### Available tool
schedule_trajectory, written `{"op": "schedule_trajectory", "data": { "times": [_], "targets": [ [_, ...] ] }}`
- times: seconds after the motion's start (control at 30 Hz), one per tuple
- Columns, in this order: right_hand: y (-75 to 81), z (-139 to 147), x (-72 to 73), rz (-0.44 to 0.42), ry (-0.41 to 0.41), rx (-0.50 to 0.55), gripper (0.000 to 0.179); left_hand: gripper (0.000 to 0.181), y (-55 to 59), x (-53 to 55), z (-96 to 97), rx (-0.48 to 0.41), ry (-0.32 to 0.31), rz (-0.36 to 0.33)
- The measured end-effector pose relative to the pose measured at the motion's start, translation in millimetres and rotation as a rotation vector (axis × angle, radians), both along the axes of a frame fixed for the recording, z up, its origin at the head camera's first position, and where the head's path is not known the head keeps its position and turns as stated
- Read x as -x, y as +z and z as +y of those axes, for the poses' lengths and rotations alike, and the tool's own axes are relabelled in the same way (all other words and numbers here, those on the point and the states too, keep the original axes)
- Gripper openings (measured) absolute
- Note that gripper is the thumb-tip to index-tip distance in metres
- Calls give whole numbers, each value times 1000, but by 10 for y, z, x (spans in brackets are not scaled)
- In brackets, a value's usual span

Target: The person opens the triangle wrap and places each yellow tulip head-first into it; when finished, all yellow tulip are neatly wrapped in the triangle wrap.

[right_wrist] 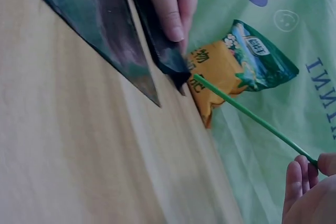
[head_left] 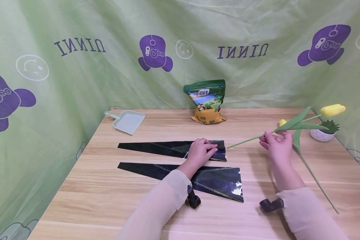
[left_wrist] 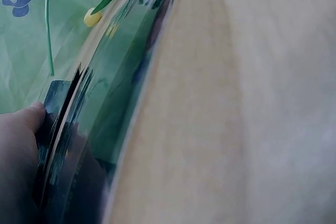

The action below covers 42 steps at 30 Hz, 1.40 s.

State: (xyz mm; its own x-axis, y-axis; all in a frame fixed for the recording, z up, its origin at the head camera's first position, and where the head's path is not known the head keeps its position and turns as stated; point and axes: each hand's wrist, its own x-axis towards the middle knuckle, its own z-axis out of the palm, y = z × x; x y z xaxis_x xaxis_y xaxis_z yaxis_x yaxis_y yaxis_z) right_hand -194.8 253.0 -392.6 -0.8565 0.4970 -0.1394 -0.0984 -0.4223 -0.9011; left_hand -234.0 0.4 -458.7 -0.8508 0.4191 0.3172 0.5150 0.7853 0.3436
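Observation:
My right hand [head_left: 280, 146] pinches the green stem of a yellow artificial tulip [head_left: 300, 126] between thumb and fingers. The bloom points to the far right, and the stem's lower end hangs at the wide mouth of a black flower sleeve [head_left: 165, 147]. On that sleeve, near its mouth, lies my left hand [head_left: 200, 151], its thumb and fingers pinching the film; in the right wrist view the mouth edge [right_wrist: 178, 74] bulges slightly apart. Nearer me a second black sleeve [head_left: 219, 180] lies flat, partly under the left forearm. Whether the stem tip touches the sleeve is hard to tell.
Another yellow tulip [head_left: 318, 181] lies on the table at the right, partly behind the right hand. A small potted succulent [head_left: 321, 135] stands at the far right. At the back are a green and yellow bag [head_left: 207, 103] and a pale dustpan [head_left: 129, 121].

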Motion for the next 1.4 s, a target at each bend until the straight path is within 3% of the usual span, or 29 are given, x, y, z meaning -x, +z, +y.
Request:
{"op": "schedule_trajectory", "data": {
  "times": [0.3,1.4],
  "targets": [
    [-81,-95,42,10,-66,-18,32,24,5,-8,-6,-9,-6,4],
    [-5,-158,35,65,-57,-102,31,24,8,-16,-3,0,4,18]
  ]
}}
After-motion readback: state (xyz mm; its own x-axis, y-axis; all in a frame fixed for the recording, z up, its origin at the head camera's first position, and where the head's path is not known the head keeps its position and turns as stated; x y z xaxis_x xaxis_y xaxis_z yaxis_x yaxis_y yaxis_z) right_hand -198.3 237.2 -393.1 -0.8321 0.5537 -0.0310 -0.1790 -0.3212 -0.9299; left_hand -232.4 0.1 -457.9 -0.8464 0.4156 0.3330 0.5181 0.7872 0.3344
